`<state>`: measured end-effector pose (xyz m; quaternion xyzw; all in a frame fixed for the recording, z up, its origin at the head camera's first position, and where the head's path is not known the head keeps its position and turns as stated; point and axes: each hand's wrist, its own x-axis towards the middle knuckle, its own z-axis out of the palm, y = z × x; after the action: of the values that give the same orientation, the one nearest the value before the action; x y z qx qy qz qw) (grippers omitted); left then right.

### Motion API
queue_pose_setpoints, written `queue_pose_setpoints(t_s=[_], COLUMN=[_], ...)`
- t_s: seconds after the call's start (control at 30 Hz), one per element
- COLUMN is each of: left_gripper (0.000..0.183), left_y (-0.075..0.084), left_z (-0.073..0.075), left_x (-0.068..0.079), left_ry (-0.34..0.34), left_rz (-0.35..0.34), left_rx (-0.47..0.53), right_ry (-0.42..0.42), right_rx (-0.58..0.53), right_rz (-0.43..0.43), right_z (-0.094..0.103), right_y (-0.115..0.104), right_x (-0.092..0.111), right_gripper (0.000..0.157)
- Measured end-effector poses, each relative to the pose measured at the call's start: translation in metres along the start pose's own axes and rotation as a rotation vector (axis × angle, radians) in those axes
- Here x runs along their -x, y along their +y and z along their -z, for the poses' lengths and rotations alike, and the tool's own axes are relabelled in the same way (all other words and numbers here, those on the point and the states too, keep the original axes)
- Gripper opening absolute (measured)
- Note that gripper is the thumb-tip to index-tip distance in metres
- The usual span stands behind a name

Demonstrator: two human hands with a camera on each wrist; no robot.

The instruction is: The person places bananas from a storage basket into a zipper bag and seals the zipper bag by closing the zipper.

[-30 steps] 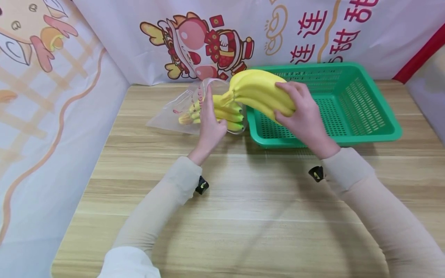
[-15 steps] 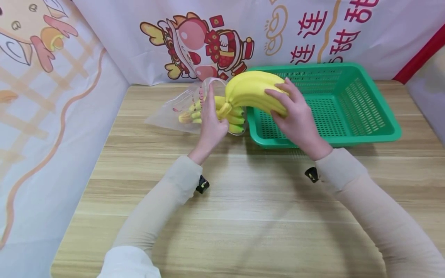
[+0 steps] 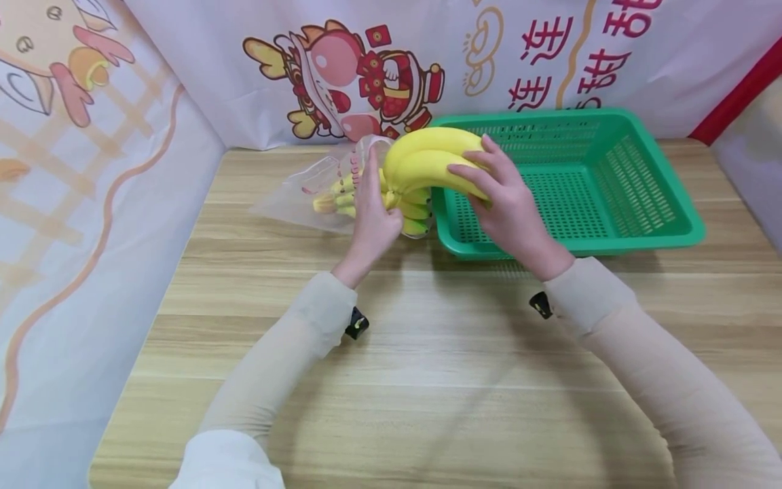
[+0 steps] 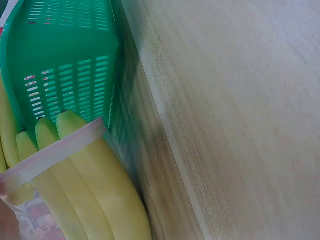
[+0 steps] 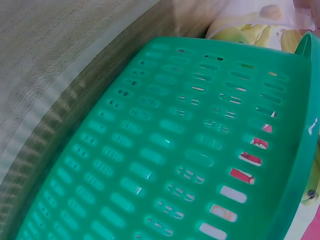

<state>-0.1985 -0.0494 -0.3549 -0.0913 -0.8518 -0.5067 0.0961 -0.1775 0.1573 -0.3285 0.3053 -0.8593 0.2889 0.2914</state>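
My right hand [image 3: 513, 210] grips a bunch of yellow bananas [image 3: 434, 159], fingers over its right end. The stem end points left, at the mouth of a clear plastic bag [image 3: 293, 200] with red print. Inside the bag lies another bunch of bananas [image 3: 415, 212] with green tips, seen large in the left wrist view as the bagged bananas [image 4: 95, 190] behind the bag's rim [image 4: 55, 155]. At the bag's mouth is my left hand [image 3: 374, 221], index finger straight and thumb held apart from it; its other fingers are hidden.
A green plastic basket [image 3: 574, 247] stands right of the bag, its slotted wall [image 5: 295, 165] filling the right wrist view. Both rest on a wood-grain table [image 3: 440, 380]. A printed white cloth [image 3: 476, 41] hangs along the back.
My right hand has moved left with the held bunch, bringing its stem from beside the bag's mouth over to my left thumb. The left hand has stayed nearly still.
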Motion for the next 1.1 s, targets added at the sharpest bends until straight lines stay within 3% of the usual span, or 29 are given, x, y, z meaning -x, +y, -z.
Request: queue_pose_setpoints(t_s=[0.33,0.63,0.8,0.93,1.1], left_gripper=[0.098,0.097,0.095,0.095,0.095], left_y=[0.001,0.001,-0.001,-0.002,-0.002], left_z=[-0.002,-0.002,-0.002,0.001,0.006], left_x=[0.000,0.000,0.000,-0.001,-0.001], left_ry=[0.007,0.024,0.053,0.063,0.072], left_rz=[-0.039,-0.032,-0.074,-0.084,-0.085], left_rx=[0.000,0.048,0.060,0.065,0.069], right_ry=[-0.070,-0.151,-0.214,-0.233,-0.252], right_rx=[0.003,-0.017,-0.063,-0.111,-0.169], right_rz=[-0.020,-0.133,-0.166,-0.189,-0.323], right_z=[-0.007,-0.011,-0.012,-0.012,-0.011], right_y=[-0.006,-0.009,-0.005,-0.003,-0.003], right_x=[-0.003,-0.008,-0.008,-0.008,-0.011], right_gripper=[0.051,0.048,0.049,0.058,0.081])
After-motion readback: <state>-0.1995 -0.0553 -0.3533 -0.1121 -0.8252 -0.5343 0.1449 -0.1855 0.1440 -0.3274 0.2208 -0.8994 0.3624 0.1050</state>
